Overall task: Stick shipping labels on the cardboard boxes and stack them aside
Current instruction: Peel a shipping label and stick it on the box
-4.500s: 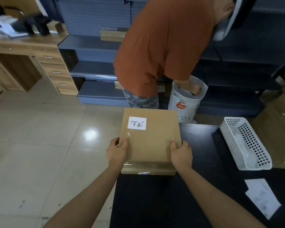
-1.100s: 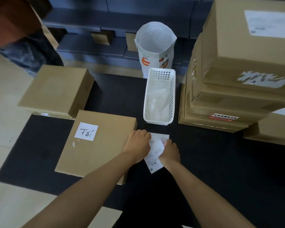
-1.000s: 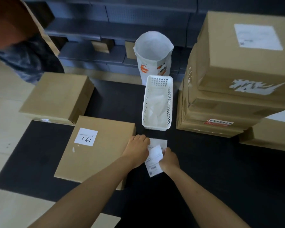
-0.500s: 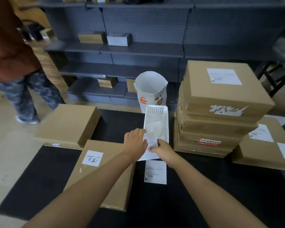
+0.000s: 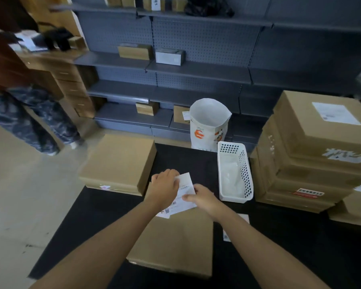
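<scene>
Both hands meet at the centre of the frame over a flat cardboard box (image 5: 175,243) that lies on the black table (image 5: 300,247). The left hand (image 5: 165,189) has its fingers curled over the upper left edge of a white shipping label (image 5: 184,197), and the right hand (image 5: 202,200) pinches the label's right edge between thumb and fingers. The label is held tilted just above the far end of the box; whether it touches the cardboard cannot be told. A second slip of paper (image 5: 243,219) lies on the table just right of the box, mostly hidden by the right forearm.

To the upper left of the hands a second cardboard box (image 5: 119,161) sits at the table's far left corner, its near side touching or nearly touching the first box. Right of centre stands a white perforated basket (image 5: 234,174). Behind it, past the table's far edge, is an open white bag (image 5: 208,124) with orange print. At the right edge of the frame rises a stack of labelled boxes (image 5: 313,151), the top one bearing a white label. Grey shelving (image 5: 196,69) fills the background, and a person in patterned trousers (image 5: 29,119) stands at the upper left on the tiled floor.
</scene>
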